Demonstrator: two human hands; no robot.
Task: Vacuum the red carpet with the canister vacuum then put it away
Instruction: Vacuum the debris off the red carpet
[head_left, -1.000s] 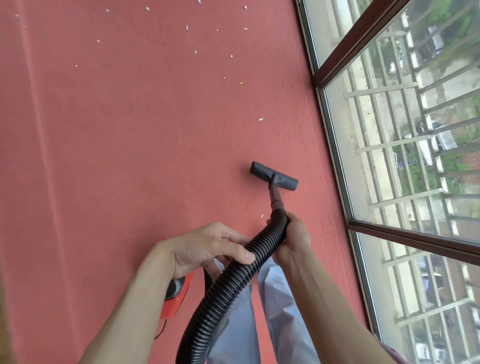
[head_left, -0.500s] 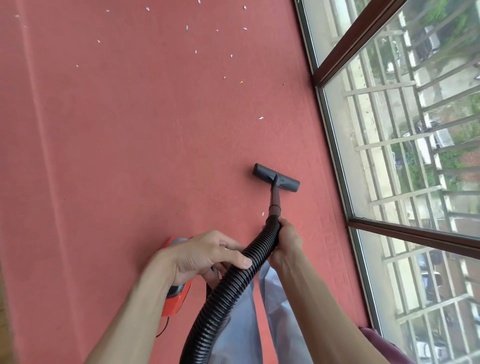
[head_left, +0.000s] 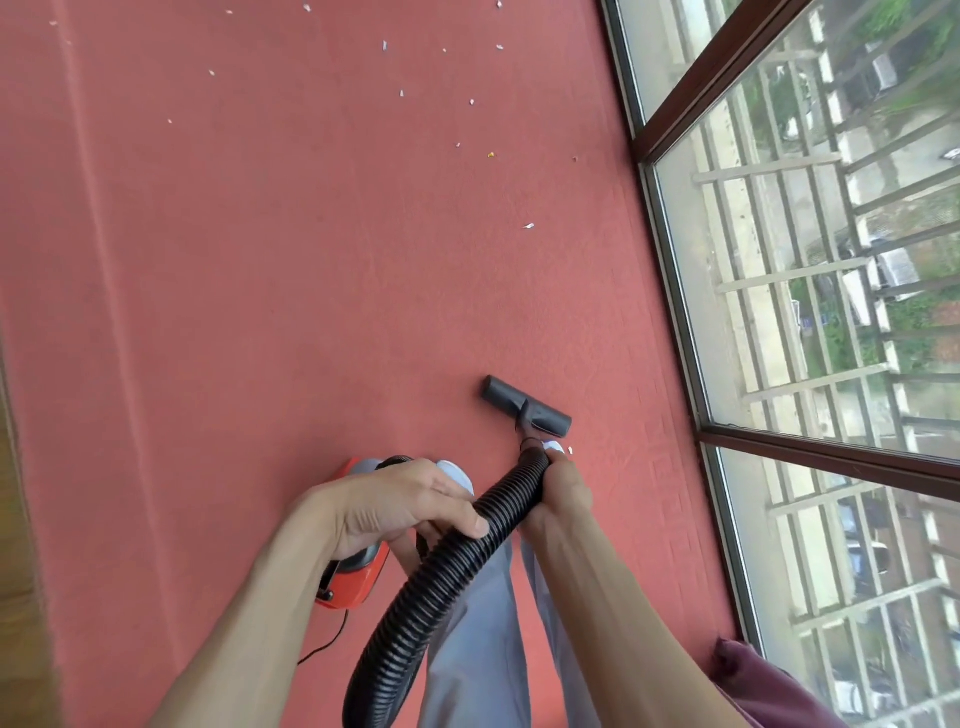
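While left hand (head_left: 395, 509) and right hand (head_left: 563, 493) grip the hose (head_left: 441, 577), red carpet (head_left: 311, 286), scattered scraps (head_left: 528, 226), window (head_left: 805, 260) alongside

1. I see the red carpet (head_left: 260, 312) filling most of my view. It runs up to the window frame (head_left: 675, 291) from 1 to 5 o'clock.
2. A long raised crease (head_left: 109, 260) crosses it from 11 toward 8 o'clock.
3. Small pale scraps (head_left: 528, 226) lie scattered from 11 to 1 o'clock, and one more lies just beside the nozzle.
4. The black nozzle (head_left: 524, 408), at the end of the hose (head_left: 441, 571), rests flat on the carpet at 5 o'clock.
5. The orange vacuum body (head_left: 358, 577) shows at 7 o'clock, partly hidden, and its thin cord (head_left: 324, 647) trails below it.
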